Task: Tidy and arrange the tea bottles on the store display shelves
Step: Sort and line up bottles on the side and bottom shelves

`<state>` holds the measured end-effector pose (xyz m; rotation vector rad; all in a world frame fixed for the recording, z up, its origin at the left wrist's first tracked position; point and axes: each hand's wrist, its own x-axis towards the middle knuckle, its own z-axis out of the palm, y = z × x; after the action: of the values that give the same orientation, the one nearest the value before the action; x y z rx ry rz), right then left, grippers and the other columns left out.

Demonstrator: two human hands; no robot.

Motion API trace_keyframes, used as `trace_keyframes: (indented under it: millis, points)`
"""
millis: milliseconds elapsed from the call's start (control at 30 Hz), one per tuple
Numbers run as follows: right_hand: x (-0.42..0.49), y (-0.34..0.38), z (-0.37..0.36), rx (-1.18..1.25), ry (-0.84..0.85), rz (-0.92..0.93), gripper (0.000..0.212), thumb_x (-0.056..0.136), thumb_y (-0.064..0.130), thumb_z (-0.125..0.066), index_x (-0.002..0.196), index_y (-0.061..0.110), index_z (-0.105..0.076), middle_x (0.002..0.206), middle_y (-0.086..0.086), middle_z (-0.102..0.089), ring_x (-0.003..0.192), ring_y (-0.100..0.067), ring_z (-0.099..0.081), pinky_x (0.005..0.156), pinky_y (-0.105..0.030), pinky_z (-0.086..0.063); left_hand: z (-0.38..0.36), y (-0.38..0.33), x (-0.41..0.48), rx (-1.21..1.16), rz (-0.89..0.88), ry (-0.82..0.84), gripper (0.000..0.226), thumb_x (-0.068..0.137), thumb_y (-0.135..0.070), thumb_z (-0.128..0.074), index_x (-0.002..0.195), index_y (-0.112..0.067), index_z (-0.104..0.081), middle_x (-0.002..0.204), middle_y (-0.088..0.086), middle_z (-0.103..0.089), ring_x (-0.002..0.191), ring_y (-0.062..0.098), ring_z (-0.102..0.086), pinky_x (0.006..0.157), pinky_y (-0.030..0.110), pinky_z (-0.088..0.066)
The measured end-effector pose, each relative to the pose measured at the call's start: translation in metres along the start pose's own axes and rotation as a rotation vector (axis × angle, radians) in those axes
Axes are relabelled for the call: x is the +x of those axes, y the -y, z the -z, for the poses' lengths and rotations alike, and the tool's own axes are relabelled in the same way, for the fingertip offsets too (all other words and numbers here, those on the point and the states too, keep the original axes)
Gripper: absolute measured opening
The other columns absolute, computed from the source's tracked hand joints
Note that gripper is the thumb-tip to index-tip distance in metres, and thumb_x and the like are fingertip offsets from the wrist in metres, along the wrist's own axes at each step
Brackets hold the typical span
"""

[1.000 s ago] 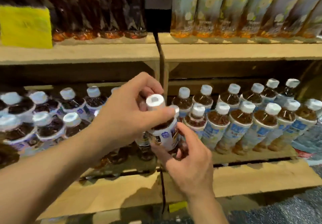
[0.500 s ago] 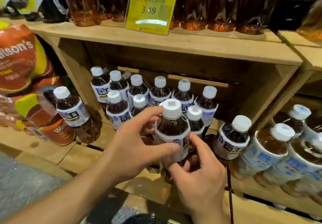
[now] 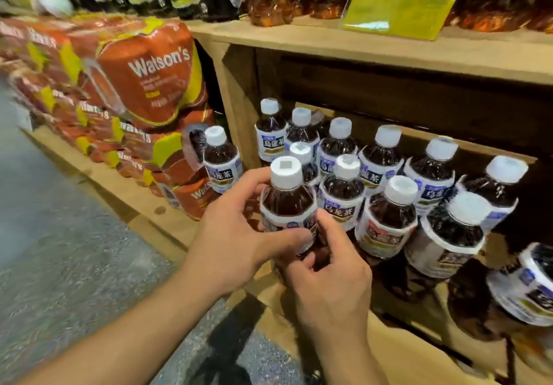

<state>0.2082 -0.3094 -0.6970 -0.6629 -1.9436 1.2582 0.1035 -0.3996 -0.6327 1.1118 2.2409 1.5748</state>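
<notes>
1. Wooden crate shelving fills my view, with rows of dark tea bottles in the lower compartment and a speckled floor below to the left.
2. I have both hands gripping one held bottle at the front left of that compartment. The left hand wraps its label from the left, and the right hand pinches the lower body. The hands hide its base, so I cannot tell whether it stands on wood.
3. First risk: the front-row bottles just to its right lean forward and stand packed together. If I brush them with the right knuckles while setting down, I judge they could topple off the ledge.
4. Second risk: the held bottle is near the shelf's front edge. If I let go before its base sits flat, it may drop to the floor.
5. Third risk: a lone bottle stands just left, against the Watson's packs. A careless sweep of the left hand could knock it over.
</notes>
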Motion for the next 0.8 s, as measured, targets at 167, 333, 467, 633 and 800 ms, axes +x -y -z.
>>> trace_keyframes:
  millis: [167, 333, 467, 633, 800]
  points:
    - [0.013, -0.003, -0.036, 0.012, 0.276, -0.056, 0.078, 0.089, 0.026, -0.067, 0.155, 0.043, -0.028, 0.126, 0.014, -0.061, 0.095, 0.006, -0.059, 0.079, -0.005, -0.044, 0.021, 0.025, 0.012, 0.081, 0.004, -0.135, 0.057, 0.059, -0.022, -0.085, 0.110, -0.034, -0.062, 0.101, -0.016, -0.072, 0.096, 0.004, -0.067, 0.087, 0.036, -0.054]
    - [0.010, -0.007, -0.061, 0.142, 0.439, -0.164, 0.092, 0.090, 0.039, -0.066, 0.157, 0.047, -0.003, 0.163, 0.025, -0.013, 0.138, 0.007, -0.034, 0.113, -0.027, -0.037, 0.022, 0.045, 0.043, 0.176, 0.080, -0.177, 0.056, 0.059, -0.017, -0.084, 0.107, -0.035, -0.065, 0.090, -0.022, -0.071, 0.085, -0.008, -0.064, 0.072, 0.017, -0.047]
    - [0.010, -0.015, -0.062, 0.099, 0.511, -0.144, 0.096, 0.093, 0.041, -0.066, 0.157, 0.045, 0.006, 0.158, 0.039, 0.013, 0.141, 0.019, 0.004, 0.118, -0.019, -0.011, 0.016, 0.055, 0.057, 0.150, 0.131, -0.146, 0.058, 0.058, -0.012, -0.081, 0.110, -0.032, -0.066, 0.092, -0.020, -0.072, 0.086, -0.006, -0.065, 0.073, 0.018, -0.047]
    - [0.017, -0.020, -0.071, 0.139, 0.494, -0.126, 0.098, 0.093, 0.044, -0.065, 0.158, 0.042, 0.009, 0.159, 0.035, 0.016, 0.141, 0.019, 0.004, 0.113, -0.013, -0.009, 0.014, 0.055, 0.067, 0.149, 0.109, -0.080, 0.063, 0.062, -0.005, -0.078, 0.118, -0.032, -0.065, 0.103, -0.017, -0.073, 0.095, -0.004, -0.065, 0.082, 0.022, -0.049]
    - [0.023, -0.019, -0.081, 0.187, 0.436, -0.184, 0.095, 0.093, 0.041, -0.064, 0.157, 0.047, 0.005, 0.155, 0.039, 0.011, 0.141, 0.017, 0.002, 0.119, -0.022, -0.012, 0.016, 0.060, 0.088, 0.241, 0.142, 0.018, 0.067, 0.070, -0.006, -0.079, 0.123, -0.043, -0.059, 0.106, -0.017, -0.072, 0.100, 0.008, -0.067, 0.093, 0.043, -0.053]
